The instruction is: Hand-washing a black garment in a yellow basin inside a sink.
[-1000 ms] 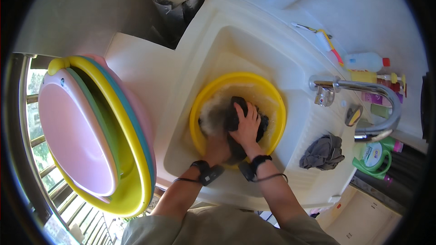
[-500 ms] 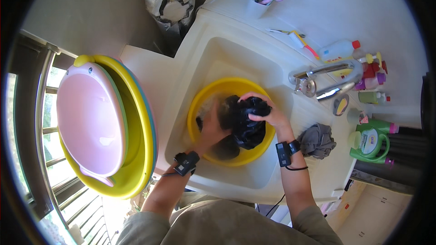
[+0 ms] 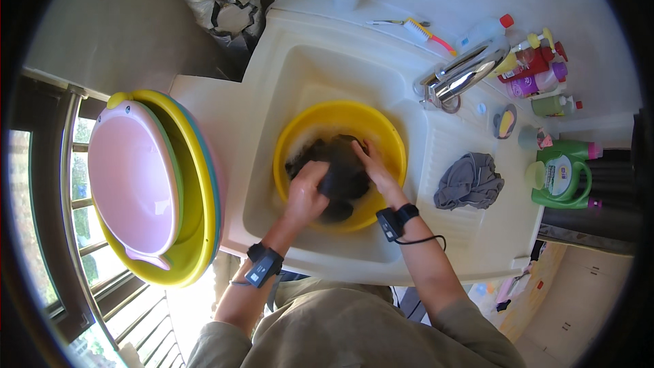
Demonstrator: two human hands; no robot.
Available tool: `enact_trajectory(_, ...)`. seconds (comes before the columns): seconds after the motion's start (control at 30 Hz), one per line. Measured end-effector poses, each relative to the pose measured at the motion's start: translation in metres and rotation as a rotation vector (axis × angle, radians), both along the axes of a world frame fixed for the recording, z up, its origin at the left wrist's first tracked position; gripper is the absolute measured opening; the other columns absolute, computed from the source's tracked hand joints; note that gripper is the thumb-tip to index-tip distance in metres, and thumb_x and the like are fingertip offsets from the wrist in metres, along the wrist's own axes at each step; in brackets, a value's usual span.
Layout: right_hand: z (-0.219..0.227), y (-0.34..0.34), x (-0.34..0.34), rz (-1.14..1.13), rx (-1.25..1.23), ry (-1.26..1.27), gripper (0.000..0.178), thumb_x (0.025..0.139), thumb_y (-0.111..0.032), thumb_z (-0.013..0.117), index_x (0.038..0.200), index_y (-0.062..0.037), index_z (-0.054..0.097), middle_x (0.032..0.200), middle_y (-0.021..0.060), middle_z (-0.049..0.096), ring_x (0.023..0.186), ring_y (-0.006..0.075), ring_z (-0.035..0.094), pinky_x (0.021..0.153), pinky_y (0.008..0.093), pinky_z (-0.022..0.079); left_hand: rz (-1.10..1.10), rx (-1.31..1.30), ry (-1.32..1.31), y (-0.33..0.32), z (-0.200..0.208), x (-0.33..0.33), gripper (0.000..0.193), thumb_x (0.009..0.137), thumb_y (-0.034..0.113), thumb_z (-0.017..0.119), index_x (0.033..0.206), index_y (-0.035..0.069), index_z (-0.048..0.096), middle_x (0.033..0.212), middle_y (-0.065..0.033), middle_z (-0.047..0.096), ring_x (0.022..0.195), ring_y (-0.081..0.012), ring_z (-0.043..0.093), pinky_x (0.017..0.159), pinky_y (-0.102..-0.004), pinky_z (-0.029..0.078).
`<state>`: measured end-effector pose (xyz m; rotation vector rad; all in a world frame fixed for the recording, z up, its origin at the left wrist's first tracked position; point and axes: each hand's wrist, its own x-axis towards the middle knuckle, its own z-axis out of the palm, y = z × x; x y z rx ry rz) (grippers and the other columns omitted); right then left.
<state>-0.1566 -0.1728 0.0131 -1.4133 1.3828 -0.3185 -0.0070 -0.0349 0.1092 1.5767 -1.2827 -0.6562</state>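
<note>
A wet black cloth garment (image 3: 344, 174) lies bunched in cloudy water inside a round yellow basin (image 3: 398, 143). My left hand (image 3: 308, 191) is closed on the left side of the cloth, its knuckles up and its fingertips hidden. At the cloth's right side, my right hand (image 3: 375, 167) rests with its visible fingers stretched out along the fabric; some fingers are hidden. Part of the cloth sits under the murky water, so its shape cannot be made out. Each wrist carries a small black strapped device.
The basin stands in a white sink (image 3: 327, 61) under a chrome faucet (image 3: 463, 75). On the ribbed drainboard is a crumpled grey cloth (image 3: 470, 180). Bottles (image 3: 535, 82), a scrub brush (image 3: 428, 34) and green jugs (image 3: 562, 177) line the edge. Stacked pink and yellow basins (image 3: 133, 177) stand left.
The black cloth has gone down into the water from my raised right hand, whose fingers have straightened. My left hand has closed on the cloth. The whole view has shifted slightly.
</note>
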Motion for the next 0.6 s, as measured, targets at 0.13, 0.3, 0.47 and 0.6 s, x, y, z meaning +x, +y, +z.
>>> enact_trajectory(0.13, 0.023, -0.004, 0.011, -0.251, 0.551, -0.51, 0.056, 0.093, -0.04, 0.065, 0.132, -0.0004, 0.056, 0.13, 0.0137, 0.061, 0.122, 0.0259, 0.057, 0.104, 0.0343, 0.043, -0.223, -0.029, -0.148, 0.008, 0.015, -0.002, 0.04, 0.063, -0.005, 0.062, 0.102, 0.001, 0.061, 0.091, -0.0205, 0.06, 0.091, -0.0417, 0.058, 0.084, -0.0434, 0.048)
enact_trajectory(0.3, 0.056, -0.041, 0.027, 0.203, 0.396, -0.483, 0.05, 0.088, -0.041, 0.071, 0.122, -0.0047, 0.064, 0.112, 0.0095, 0.068, 0.103, 0.0179, 0.064, 0.091, 0.0334, 0.051, -0.616, 0.546, -0.476, 0.022, -0.02, -0.004, 0.054, 0.063, 0.014, 0.075, 0.114, 0.005, 0.062, 0.107, -0.0187, 0.063, 0.108, -0.0359, 0.059, 0.091, -0.0445, 0.049)
enact_trajectory(0.47, 0.018, -0.002, 0.018, 0.507, -0.291, 0.407, 0.084, 0.075, -0.07, 0.068, 0.135, -0.0121, 0.054, 0.14, 0.027, 0.043, 0.125, 0.0446, 0.045, 0.098, 0.0519, 0.044, -0.278, 0.996, -0.402, 0.012, -0.029, -0.019, 0.129, 0.064, 0.074, 0.072, 0.148, -0.009, 0.021, 0.151, -0.0269, 0.029, 0.134, -0.0445, 0.038, 0.104, -0.0578, 0.039)
enact_trajectory(0.6, -0.034, 0.056, 0.044, 0.33, -0.674, 0.531, 0.062, 0.087, -0.053, 0.062, 0.138, -0.0188, 0.052, 0.139, 0.0267, 0.041, 0.13, 0.0476, 0.038, 0.096, 0.059, 0.042, -0.29, 0.979, -0.635, 0.016, -0.085, -0.02, 0.134, 0.067, 0.076, 0.067, 0.153, -0.007, 0.006, 0.16, -0.0264, 0.008, 0.149, -0.0431, 0.005, 0.111, -0.0704, 0.004)
